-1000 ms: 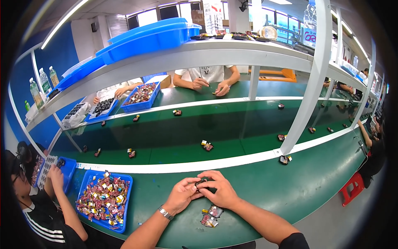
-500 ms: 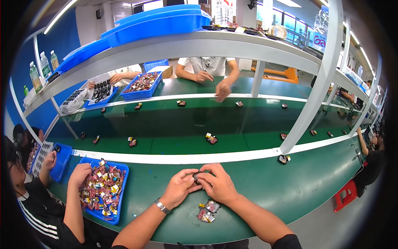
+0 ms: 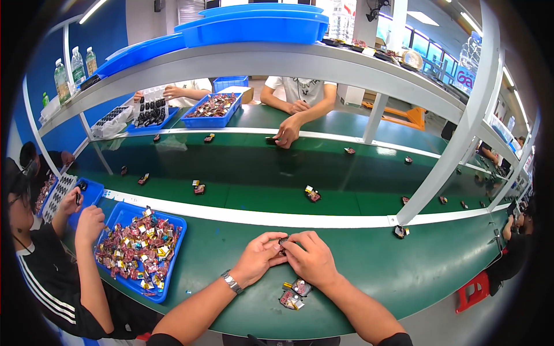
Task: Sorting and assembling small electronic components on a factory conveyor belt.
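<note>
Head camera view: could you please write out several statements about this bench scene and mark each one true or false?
1. The person's left hand and right hand both have fingers on one small dark part. True.
2. A silver band circles the person's right wrist. False: the silver band is on the left one.
3. Loose small parts lie on the green bench, below the hands in the picture. True.
4. The near blue tray on the person's left holds only water bottles. False: that near blue tray is heaped with small parts.
5. A red stool stands on the right side of the picture. True.
</note>
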The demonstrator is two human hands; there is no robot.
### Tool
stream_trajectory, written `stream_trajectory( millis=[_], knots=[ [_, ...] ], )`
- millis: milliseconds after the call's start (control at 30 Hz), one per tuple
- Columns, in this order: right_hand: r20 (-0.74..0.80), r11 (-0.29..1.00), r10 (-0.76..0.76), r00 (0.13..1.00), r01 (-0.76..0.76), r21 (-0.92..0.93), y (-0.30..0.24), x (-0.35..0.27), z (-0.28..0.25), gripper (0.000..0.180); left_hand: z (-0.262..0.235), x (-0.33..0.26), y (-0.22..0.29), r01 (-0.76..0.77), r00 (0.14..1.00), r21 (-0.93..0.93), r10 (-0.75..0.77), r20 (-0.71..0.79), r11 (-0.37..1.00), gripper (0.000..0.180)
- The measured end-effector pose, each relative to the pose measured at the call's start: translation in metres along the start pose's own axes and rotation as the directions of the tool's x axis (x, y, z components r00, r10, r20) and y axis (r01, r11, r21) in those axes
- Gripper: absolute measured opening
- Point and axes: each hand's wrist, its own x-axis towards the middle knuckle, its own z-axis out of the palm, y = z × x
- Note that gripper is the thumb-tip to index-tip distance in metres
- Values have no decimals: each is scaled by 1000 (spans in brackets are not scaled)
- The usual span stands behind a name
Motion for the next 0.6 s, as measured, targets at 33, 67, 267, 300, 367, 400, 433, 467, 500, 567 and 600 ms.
stream_trajectory(
  millis=[33, 67, 267, 300, 367, 400, 433, 467, 500, 567, 600],
  knots=[
    [-3, 1000, -8, 1000, 8, -3, 0, 1, 1, 27, -1, -1, 0, -3, 1000, 3, 3, 2, 1000, 31],
    [-7, 1000, -15, 1000, 15, -6, 0, 1, 1, 27, -1, -2, 1, -6, 1000, 3, 6, -4, 1000, 31],
    [11, 998, -34, 999, 34, 45, 4, 2, -5, 26, 1, -3, 1, -2, 1000, 8, 3, -12, 1000, 30],
    [11, 998, -33, 999, 33, 44, 3, 2, -5, 26, 3, -3, 2, -5, 1000, 10, 5, -14, 1000, 30],
    [8, 999, -18, 1000, 17, 29, 1, 3, -6, 24, 4, -4, 3, -8, 1000, 14, 8, -15, 1000, 30],
    [8, 999, -17, 1000, 17, 29, -2, 3, -6, 24, 3, -4, 3, 0, 1000, 26, 0, -16, 1000, 29],
    [7, 1000, 17, 1000, -17, 21, -4, 3, -6, 22, 3, -4, 3, 7, 1000, 38, -7, -17, 999, 29],
    [5, 999, 51, 999, -51, 12, -5, 3, -6, 21, 3, -3, 3, 7, 1000, 39, -6, -16, 999, 29],
    [5, 999, 50, 999, -50, 11, -5, 3, -5, 21, 2, -3, 2, 8, 1000, 44, -7, -12, 999, 29],
    [1, 998, 70, 998, -70, -4, -4, 1, -4, 21, 2, -2, 1, 10, 1000, 51, -10, -8, 999, 29],
    [0, 997, 71, 997, -71, -5, -4, 1, -3, 21, 2, -2, 1, 13, 1000, 58, -12, -8, 998, 29]
  ],
)
